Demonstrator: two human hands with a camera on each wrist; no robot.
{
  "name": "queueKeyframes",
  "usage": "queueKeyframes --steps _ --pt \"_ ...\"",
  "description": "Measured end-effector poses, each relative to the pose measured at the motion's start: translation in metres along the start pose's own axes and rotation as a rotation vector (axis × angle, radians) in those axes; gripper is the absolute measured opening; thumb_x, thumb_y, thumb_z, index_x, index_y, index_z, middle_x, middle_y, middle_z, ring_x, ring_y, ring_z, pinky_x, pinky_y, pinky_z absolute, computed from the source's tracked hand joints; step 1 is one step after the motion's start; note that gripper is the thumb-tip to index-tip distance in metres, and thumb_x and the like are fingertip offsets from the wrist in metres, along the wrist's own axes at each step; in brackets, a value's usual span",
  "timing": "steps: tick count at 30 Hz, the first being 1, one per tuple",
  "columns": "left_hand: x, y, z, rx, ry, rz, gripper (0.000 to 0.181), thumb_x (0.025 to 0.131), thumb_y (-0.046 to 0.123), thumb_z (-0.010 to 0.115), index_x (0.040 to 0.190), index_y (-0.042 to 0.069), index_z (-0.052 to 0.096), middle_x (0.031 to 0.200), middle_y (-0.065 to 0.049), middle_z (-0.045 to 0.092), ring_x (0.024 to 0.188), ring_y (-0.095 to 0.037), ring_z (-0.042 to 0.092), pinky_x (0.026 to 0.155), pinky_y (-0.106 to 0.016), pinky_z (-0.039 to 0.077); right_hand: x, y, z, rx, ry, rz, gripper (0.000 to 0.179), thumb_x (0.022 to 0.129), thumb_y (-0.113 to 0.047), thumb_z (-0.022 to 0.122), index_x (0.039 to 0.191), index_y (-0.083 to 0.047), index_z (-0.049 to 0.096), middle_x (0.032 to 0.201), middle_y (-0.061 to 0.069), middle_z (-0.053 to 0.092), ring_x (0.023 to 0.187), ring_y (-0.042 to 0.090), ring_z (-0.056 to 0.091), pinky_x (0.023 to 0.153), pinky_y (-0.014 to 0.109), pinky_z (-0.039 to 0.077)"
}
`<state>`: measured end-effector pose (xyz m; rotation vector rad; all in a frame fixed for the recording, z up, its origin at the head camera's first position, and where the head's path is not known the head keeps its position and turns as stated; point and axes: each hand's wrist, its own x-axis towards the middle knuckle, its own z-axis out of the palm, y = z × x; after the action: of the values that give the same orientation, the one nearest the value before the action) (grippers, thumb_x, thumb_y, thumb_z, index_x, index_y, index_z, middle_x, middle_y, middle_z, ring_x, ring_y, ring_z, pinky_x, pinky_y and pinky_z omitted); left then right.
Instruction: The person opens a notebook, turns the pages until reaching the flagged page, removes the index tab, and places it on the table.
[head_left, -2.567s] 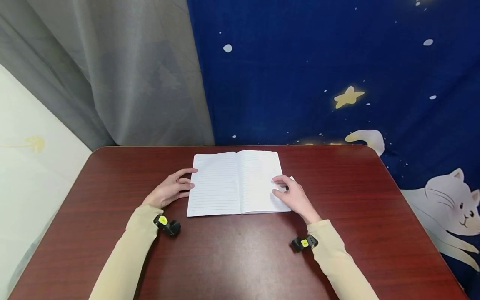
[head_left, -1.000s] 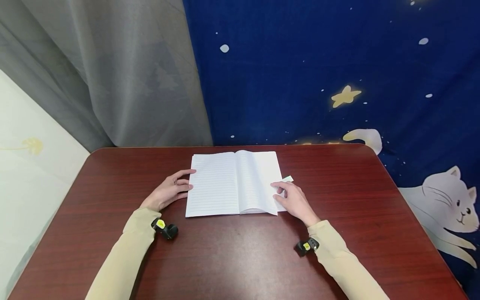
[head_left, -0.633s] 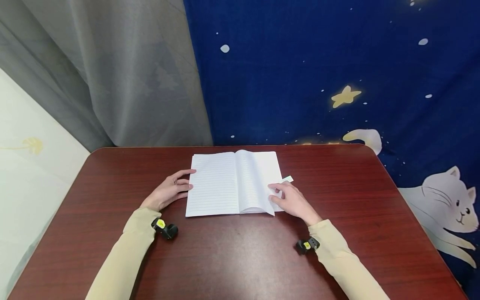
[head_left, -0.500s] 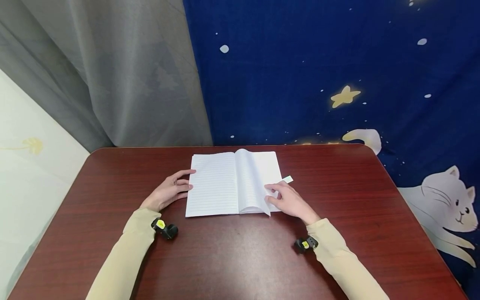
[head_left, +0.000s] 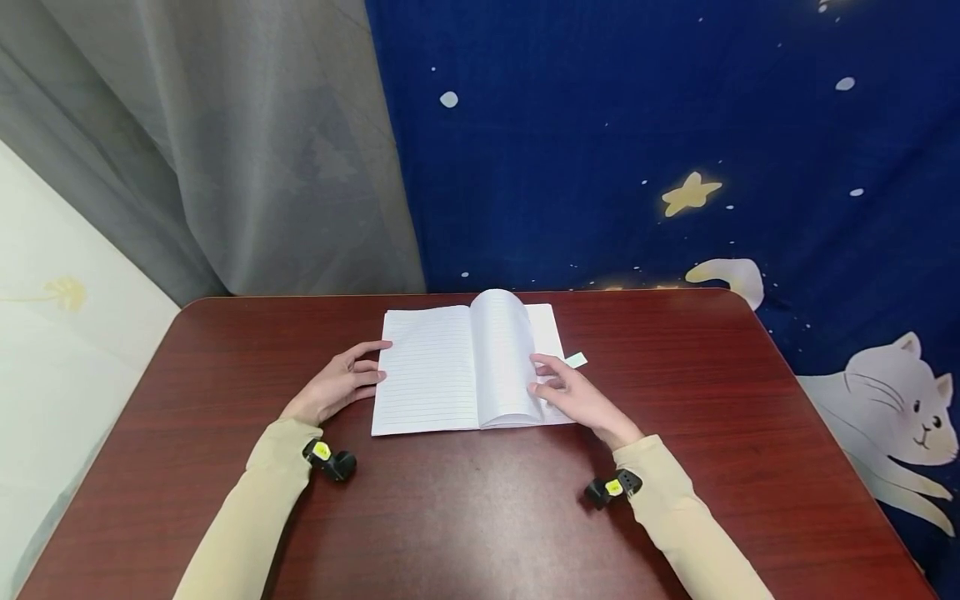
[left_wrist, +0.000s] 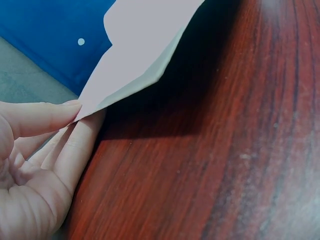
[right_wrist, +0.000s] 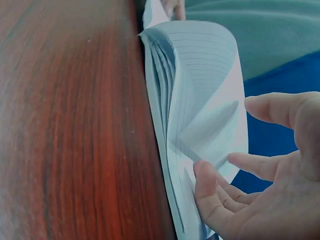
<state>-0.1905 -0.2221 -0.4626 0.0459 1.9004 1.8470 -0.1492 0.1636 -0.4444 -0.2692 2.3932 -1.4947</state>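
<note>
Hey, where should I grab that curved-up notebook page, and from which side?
Probably pinch the page by its free right edge, coming from the right: it arches up from the middle of the notebook, its loose side facing the right hand.

Got a notebook [head_left: 425, 371] open on the table [head_left: 465, 533], up near the far edge. Got the left hand [head_left: 333, 385] on its left edge and the right hand [head_left: 583, 397] over the right half, right by a page [head_left: 502, 358] arching up off the ones below. Seeing a slip [head_left: 576, 360] poke out past the right edge, just beyond the right hand. Looking behind the table: curtain [head_left: 300, 150] to the left, cloth [head_left: 562, 150] to the right.
</note>
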Motion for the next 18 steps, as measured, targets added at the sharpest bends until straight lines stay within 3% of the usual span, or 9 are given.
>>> queueKeyframes --steps 8,13,18 --pt "0.001 -0.001 -0.001 0.005 -0.003 0.002 0.060 0.096 -0.004 0.054 0.150 0.008 0.031 0.099 -0.009 0.058 0.093 -0.014 0.060 0.084 -0.029 0.051 0.004 0.006 -0.001 0.230 0.080 0.008 0.050 0.091 -0.009 0.063 0.138 0.000 0.046 0.126 0.025 0.053 0.111 0.033 0.054 0.082 0.035 0.046" --pt "0.001 -0.002 -0.001 0.008 0.000 -0.001 0.060 0.096 -0.004 0.054 0.150 0.008 0.031 0.100 -0.009 0.058 0.094 -0.014 0.060 0.084 -0.029 0.051 0.007 0.005 -0.002 0.226 0.197 0.015 0.042 0.089 -0.005 0.061 0.130 0.000 0.054 0.113 0.019 0.061 0.099 0.026 0.059 0.077 0.031 0.046" --pt "0.001 -0.002 -0.001 0.016 0.001 -0.002 0.060 0.096 -0.004 0.053 0.150 0.008 0.030 0.101 -0.009 0.058 0.095 -0.015 0.060 0.085 -0.029 0.051 0.011 -0.003 -0.005 0.242 0.263 0.002 0.040 0.087 0.000 0.061 0.128 -0.001 0.057 0.109 0.018 0.062 0.093 0.022 0.061 0.075 0.030 0.046"
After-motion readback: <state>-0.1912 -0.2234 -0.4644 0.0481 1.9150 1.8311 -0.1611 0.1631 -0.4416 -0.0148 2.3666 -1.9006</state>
